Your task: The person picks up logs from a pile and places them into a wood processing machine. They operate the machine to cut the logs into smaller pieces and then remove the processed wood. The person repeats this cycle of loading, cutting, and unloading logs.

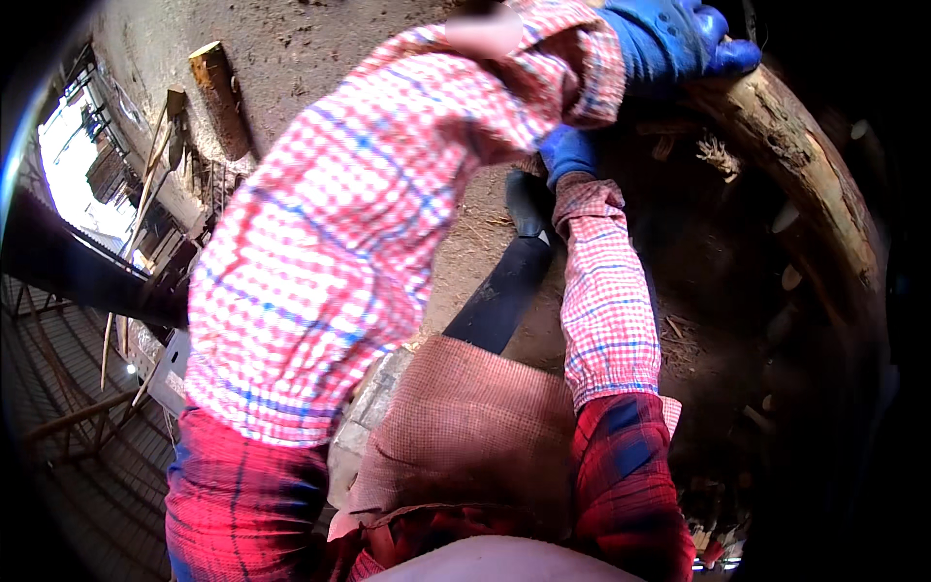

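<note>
Both gloved hands at a log.
The right hand (679, 39) gripped the log (805, 165) from above; the left hand (569, 152), below it, grip not discernible.

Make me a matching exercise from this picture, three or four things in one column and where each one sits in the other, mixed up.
Things:
1. log
2. short wood block
3. left hand
4. dark boot

Places:
A. on the dirt floor, upper left
B. gloved blue, on the log's upper end
C. curving down the right side
D. on the dirt, middle of the picture

Pairs: 1-C, 2-A, 3-B, 4-D
</note>
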Available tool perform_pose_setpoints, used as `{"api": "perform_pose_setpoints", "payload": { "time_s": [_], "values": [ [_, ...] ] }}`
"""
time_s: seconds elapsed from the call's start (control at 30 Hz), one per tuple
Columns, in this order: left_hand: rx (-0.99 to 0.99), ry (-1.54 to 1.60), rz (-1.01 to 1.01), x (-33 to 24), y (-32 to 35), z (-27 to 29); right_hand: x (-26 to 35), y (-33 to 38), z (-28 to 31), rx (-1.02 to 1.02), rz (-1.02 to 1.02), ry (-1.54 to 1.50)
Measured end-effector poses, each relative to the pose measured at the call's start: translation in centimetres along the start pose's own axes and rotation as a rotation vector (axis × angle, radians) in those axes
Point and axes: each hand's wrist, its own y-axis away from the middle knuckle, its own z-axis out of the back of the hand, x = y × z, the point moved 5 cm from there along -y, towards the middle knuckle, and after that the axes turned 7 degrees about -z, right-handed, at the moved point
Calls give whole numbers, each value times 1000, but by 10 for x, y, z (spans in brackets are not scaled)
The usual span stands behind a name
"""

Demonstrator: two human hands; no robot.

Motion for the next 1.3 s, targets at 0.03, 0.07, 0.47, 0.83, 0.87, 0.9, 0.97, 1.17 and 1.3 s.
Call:
{"api": "perform_pose_setpoints", "payload": {
  "time_s": [0.03, 0.07, 0.47, 0.83, 0.87, 0.9, 0.97, 1.17, 1.3],
  "values": [
    [64, 46, -10, -9, 3, 6, -4, 7, -1, 17, -6, -48],
    [185, 104, -17, -18, 9, 19, 3, 23, 1, 55, 7, -153],
    [443, 1552, 202, -121, 161, 323, 67, 395, 94, 793, -146, -1432],
    [486, 2196, 970, -231, 266, 474, 4, 695, 100, 150, 118, -1698],
    [609, 2137, 856, -260, 251, 477, -15, 710, 81, 132, 101, -1854],
    [755, 2171, 854, -286, 242, 469, -33, 726, 58, 127, 70, -2011],
    [897, 2143, 942, -317, 244, 475, -49, 747, 21, 0, 159, -2166],
    [1568, 2121, 747, -478, 272, 487, -114, 780, -131, -455, 560, -2700],
    [1894, 1682, 75, -579, 305, 563, -102, 857, -222, -866, 399, -2756]
  ]
}}
